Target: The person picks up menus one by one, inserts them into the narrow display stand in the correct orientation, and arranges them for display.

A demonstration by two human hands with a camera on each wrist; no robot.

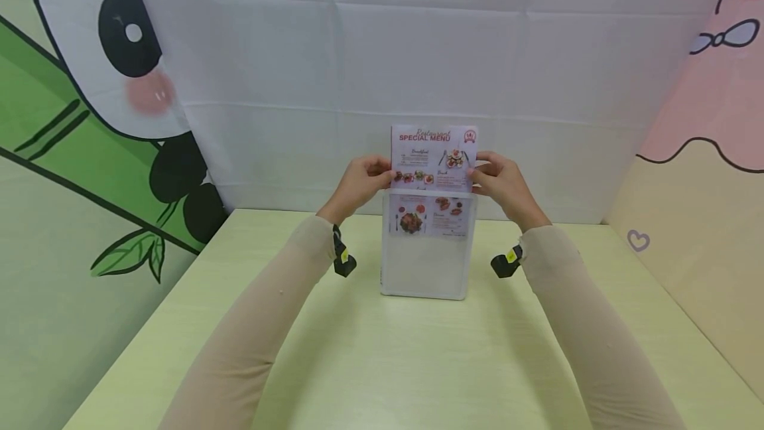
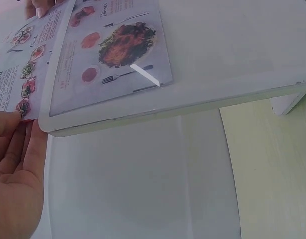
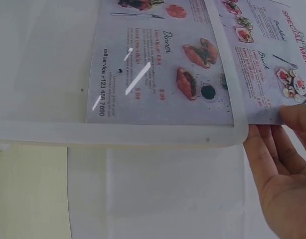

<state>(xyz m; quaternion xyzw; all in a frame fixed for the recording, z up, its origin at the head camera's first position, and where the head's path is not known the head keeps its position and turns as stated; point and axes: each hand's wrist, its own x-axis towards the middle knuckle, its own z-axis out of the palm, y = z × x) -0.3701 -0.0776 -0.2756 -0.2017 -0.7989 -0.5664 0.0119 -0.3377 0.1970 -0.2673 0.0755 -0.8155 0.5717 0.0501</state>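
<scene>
A printed menu sheet (image 1: 434,158) headed "Special Menu" stands partway down inside a clear acrylic stand (image 1: 425,271) on the pale green table (image 1: 382,363). My left hand (image 1: 364,181) pinches the sheet's left edge and my right hand (image 1: 498,181) pinches its right edge, both just above the stand's top rim. In the left wrist view the menu sheet (image 2: 93,50) sits behind the stand's (image 2: 193,99) clear panel, with my left hand (image 2: 13,169) at its edge. In the right wrist view the menu sheet (image 3: 193,55) shows through the stand (image 3: 118,133), my right hand (image 3: 285,159) at its corner.
A white cloth backdrop (image 1: 382,52) hangs right behind the stand. A panda-and-bamboo panel (image 1: 77,151) walls the left side and a pink and cream panel (image 1: 710,151) the right. Bare tabletop lies in front of the stand between my forearms.
</scene>
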